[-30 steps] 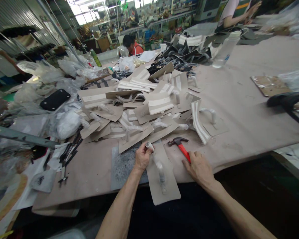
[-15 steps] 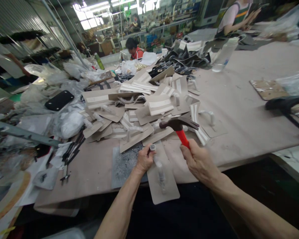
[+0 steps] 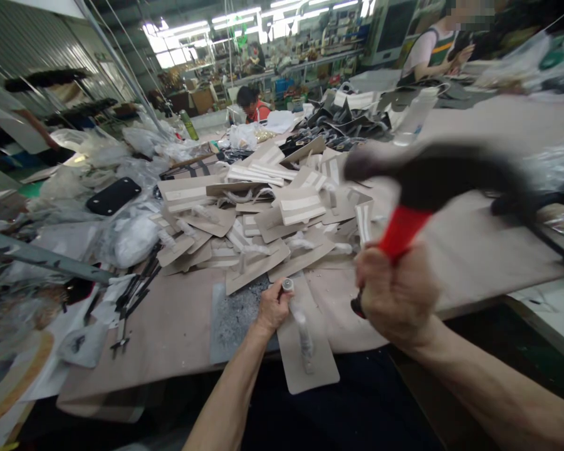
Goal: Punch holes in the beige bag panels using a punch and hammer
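A hammer (image 3: 425,188) is gripped in the right hand (image 3: 399,300), its red handle enclosed by closed fingers and its dark, motion-blurred head held up in the air, well apart from the work. Below and to the left, a beige panel (image 3: 326,366) is laid flat, its near end extended past the edge of the counter (image 3: 169,332). A plastic-wrapped handle (image 3: 305,344) is borne on its upper face. By the panel's far part, a short, round-topped tool (image 3: 287,285) is pinched between thumb and fingers of the left hand (image 3: 272,308); whether the panel is touched by its lower end cannot be told. A speckled slab (image 3: 230,319) is partly covered by the panel. To the left, dark tools (image 3: 121,341) are strewn. Beyond the hands, similar panels are heaped in a loose pile (image 3: 303,208), flanked on the left by plastic bags (image 3: 134,238). Farther back, dark pieces (image 3: 352,119) are piled near a clear bottle (image 3: 417,116). A co-worker in red (image 3: 263,111) is seen behind, and another (image 3: 425,56) at right.
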`<state>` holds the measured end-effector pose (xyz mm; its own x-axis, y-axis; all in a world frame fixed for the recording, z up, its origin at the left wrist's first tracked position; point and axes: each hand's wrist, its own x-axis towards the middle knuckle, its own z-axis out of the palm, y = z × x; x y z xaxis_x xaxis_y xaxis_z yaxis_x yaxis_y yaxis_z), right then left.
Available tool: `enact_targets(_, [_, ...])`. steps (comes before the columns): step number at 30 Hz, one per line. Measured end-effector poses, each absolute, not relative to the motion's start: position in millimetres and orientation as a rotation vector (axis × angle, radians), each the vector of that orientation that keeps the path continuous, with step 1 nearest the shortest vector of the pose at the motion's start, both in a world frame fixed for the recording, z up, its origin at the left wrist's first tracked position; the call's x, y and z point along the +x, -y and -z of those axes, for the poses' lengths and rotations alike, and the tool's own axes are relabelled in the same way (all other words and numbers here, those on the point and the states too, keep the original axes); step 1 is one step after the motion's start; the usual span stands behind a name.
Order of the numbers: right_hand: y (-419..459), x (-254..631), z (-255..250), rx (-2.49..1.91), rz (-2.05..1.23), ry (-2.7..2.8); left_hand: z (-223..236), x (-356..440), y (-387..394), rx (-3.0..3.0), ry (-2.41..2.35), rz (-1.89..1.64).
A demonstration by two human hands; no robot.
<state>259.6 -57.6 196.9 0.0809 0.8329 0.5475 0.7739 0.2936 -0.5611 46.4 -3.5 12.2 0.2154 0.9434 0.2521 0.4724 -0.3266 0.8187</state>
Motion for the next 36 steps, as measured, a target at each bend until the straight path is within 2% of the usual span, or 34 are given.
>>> enact_targets(5, [62, 271, -122, -1.92, -0.426, 2.38, -13, 46, 4, 1.885, -1.283, -1.011])
enact_targets(13, [64, 306, -54, -2.13, -0.524, 2.214, -12, 47, 4, 1.877, -1.315, -1.031])
enact_targets(16, [61, 298, -33, -2.182, -0.36, 2.193, -12, 48, 4, 1.839, -1.291, -1.05])
enact_targets(20, [66, 262, -38, -1.63, -0.132, 2.317, -12, 51, 3, 1.718, -1.254, -1.112])
enact_targets(22, [71, 240, -45, -1.275, -0.232, 2.516, -14, 54, 3, 1.594, -1.239, -1.149])
enact_targets(24, [74, 221, -48, -1.098, -0.335, 2.689, -15, 55, 1, 1.419, -1.217, -1.187])
enact_targets(29, [66, 206, -54, -1.316, -0.204, 2.599, -14, 40, -5, 0.927, -1.239, -1.396])
enact_targets(36, [34, 239, -108, -1.705, -0.14, 1.715, -17, 16, 37, 1.15, -1.487, -1.406])
